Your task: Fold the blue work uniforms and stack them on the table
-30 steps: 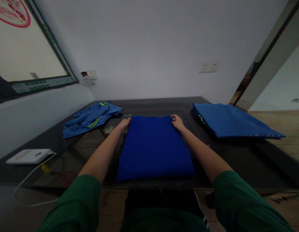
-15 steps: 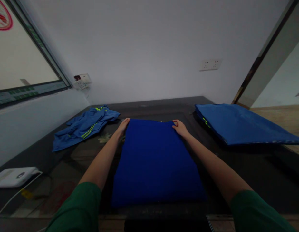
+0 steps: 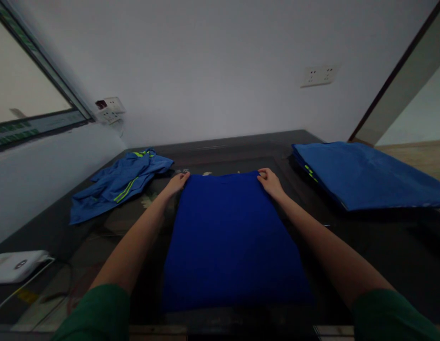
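A smooth royal-blue cloth (image 3: 232,237) lies as a flat rectangle on the dark, glossy table (image 3: 341,270), right in front of me. Its far edge is narrower in view than its near edge. My left hand (image 3: 178,183) pinches the far left corner between thumb and fingers. At the far right corner, my right hand (image 3: 272,183) has the same kind of pinch. Both arms reach forward along the cloth's sides. Whether it is a garment or a plain piece of fabric cannot be made out.
A crumpled blue garment (image 3: 122,184) with yellow-green stripes lies back left. On the right rests a flat pile of folded blue fabric (image 3: 369,177). A white device (image 3: 19,266) with a cable sits near left. Behind the table stands a wall (image 3: 213,71) with sockets (image 3: 318,76).
My right hand has shifted slightly right, and the cloth's far edge looks wider and straighter. Both hands still grip the corners. The camera view has tilted and shifted a little.
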A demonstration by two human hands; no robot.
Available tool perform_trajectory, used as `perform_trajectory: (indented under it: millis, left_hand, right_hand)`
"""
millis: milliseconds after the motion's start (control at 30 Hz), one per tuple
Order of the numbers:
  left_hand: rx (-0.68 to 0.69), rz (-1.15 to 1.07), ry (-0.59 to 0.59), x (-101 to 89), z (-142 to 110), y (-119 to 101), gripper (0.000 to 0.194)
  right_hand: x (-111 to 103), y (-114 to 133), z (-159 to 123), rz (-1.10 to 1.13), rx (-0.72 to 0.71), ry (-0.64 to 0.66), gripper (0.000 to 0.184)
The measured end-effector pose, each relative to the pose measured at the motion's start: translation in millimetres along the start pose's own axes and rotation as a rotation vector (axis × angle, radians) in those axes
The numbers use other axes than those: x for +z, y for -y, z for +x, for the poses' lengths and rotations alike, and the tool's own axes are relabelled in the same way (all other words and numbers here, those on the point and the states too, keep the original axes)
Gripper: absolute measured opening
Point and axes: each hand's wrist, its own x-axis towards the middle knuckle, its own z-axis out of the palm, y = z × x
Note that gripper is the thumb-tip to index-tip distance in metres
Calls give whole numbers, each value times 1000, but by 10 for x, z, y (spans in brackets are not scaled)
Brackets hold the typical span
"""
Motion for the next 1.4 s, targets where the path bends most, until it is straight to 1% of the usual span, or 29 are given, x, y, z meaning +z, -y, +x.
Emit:
perform_trajectory:
  millis: [167, 267, 333, 467, 533, 600, 667, 700, 733, 800, 867, 933, 1000, 1067, 1133, 1233, 1300, 1333, 1400]
  left_hand:
    - [61, 32, -69, 79, -111, -92, 11]
    - [76, 57, -82, 154, -137, -125, 21]
    - [78, 119, -93, 203, -150, -130, 23]
    - [115, 320, -129, 275, -214, -134, 19]
    - [135, 412, -139, 286, -277, -159, 25]
    - [148, 484, -155, 289, -354, -210, 37]
    - [207, 605, -200, 308, -433, -282, 48]
    - [256, 681, -215, 334, -470, -318, 50]
    - [309, 756, -208, 373, -503, -349, 50]
    - [385, 865, -118, 488, -563, -378, 45]
    - [394, 897, 33, 621, -616, -348, 45]
    - [382, 914, 129, 724, -660, -269, 50]
    - [373, 931, 150, 762, -683, -173, 54]
    - [355, 950, 129, 735, -673, -86, 57]
    - [304, 963, 102, 665, -627, -19, 60]
    - [199, 953, 86, 527, -535, 54, 60]
    - [171, 915, 67, 423, -491, 90, 59]
    - [159, 867, 27, 368, -480, 104, 59]
    - [108, 729, -97, 261, -478, 124, 59]
  right_hand:
    - [-14, 133, -71, -113, 21, -9, 23]
    - [-12, 224, -86, -203, 19, 18, 22]
    - [-6, 259, -90, -268, 9, 42, 23]
    - [-8, 264, -97, -333, -5, 74, 25]
    - [-40, 270, -98, -336, 2, 83, 26]
    - [-95, 309, -103, -354, 27, 89, 29]
    - [-145, 387, -127, -416, 32, 63, 32]
    - [-156, 437, -152, -461, 6, 37, 34]
    - [-154, 487, -185, -503, -40, 11, 36]
    - [-105, 568, -277, -564, -180, 11, 38]
    - [-27, 587, -378, -608, -299, 114, 42]
    - [30, 526, -455, -638, -324, 261, 48]
    - [26, 410, -483, -652, -266, 354, 55]
    - [-30, 292, -470, -649, -193, 379, 60]
    - [-95, 213, -444, -653, -147, 377, 61]
    - [-144, 181, -416, -662, -122, 372, 61]
    - [-158, 197, -397, -658, -100, 346, 61]
    - [-169, 208, -379, -653, -85, 315, 60]
    - [-205, 228, -318, -637, -64, 219, 55]
